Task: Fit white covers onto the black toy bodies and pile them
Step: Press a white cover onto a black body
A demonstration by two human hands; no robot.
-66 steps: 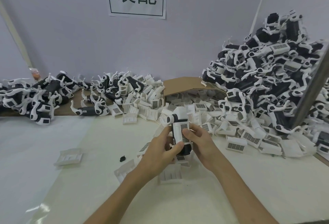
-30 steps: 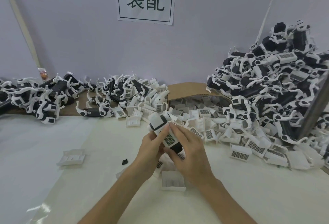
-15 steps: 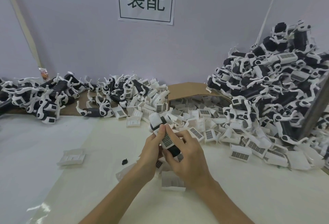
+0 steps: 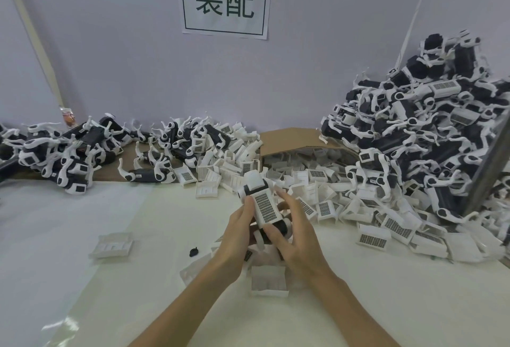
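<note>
- The toy is held just above the tabletop, in the middle of the scene, with the grilled cover laid on its upper face.
- Its long axis is set slantwise: the rounded white end points far and left, the black end near and right.
- The left hand is curled round the toy's left flank, with the thumb laid along the cover's left edge.
- The right hand is wrapped round the right flank; its thumb is pressed by the cover's near end and its fingers are loosely bent behind the toy.
- Whether the cover is fully seated cannot be told.
- The big pile of toys lies right and farther off, well apart from the hands, with loose covers strewn between.
- The right hand is judged the nearer to that pile, so a rightward, outward carry is called for.
- A smaller heap is seen far left, nearer the left hand.
</note>
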